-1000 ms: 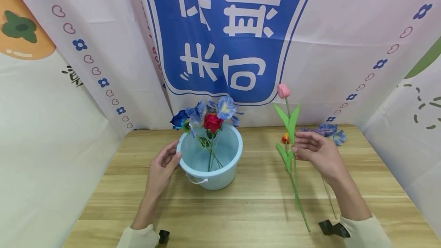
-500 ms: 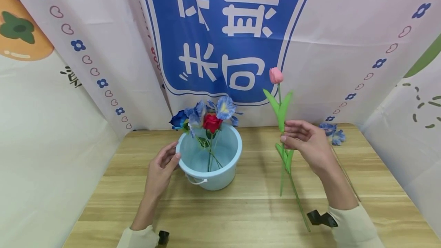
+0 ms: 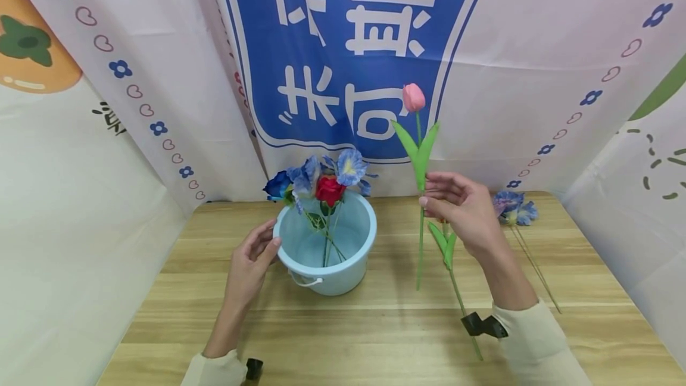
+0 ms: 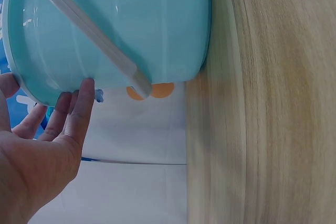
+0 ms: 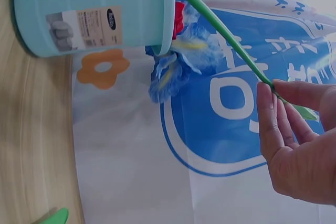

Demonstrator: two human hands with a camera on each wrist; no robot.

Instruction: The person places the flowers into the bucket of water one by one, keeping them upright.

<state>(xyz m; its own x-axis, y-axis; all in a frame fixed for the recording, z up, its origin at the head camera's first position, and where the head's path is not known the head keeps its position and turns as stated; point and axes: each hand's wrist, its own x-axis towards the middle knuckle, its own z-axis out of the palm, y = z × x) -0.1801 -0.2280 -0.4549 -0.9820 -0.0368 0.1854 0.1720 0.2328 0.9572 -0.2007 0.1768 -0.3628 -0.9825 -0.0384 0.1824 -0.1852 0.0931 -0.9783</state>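
Observation:
My right hand (image 3: 463,210) pinches the green stem of a pink artificial tulip (image 3: 414,98) just below its leaves. The tulip stands nearly upright above the table, right of a light blue bucket (image 3: 351,279). In the right wrist view its stem (image 5: 226,32) crosses in front of the bucket's top. My left hand (image 3: 252,264) rests against the bucket's left side; in the left wrist view its fingers (image 4: 79,108) touch the wall near the rim. Inside the bucket stand a red rose (image 3: 330,190), blue irises (image 3: 351,167) and a dark blue flower (image 3: 278,186).
Another tulip (image 3: 458,290) lies on the wooden table (image 3: 375,344), its bloom mostly hidden by my right hand. Blue-purple irises (image 3: 517,210) lie at the back right. A printed cloth (image 3: 482,112) hangs behind the table. The bucket's white handle (image 3: 306,282) hangs at its front.
My right hand has lifted the pink tulip up and left, away from the flowers lying on the table. My left hand and the bucket have stayed in place.

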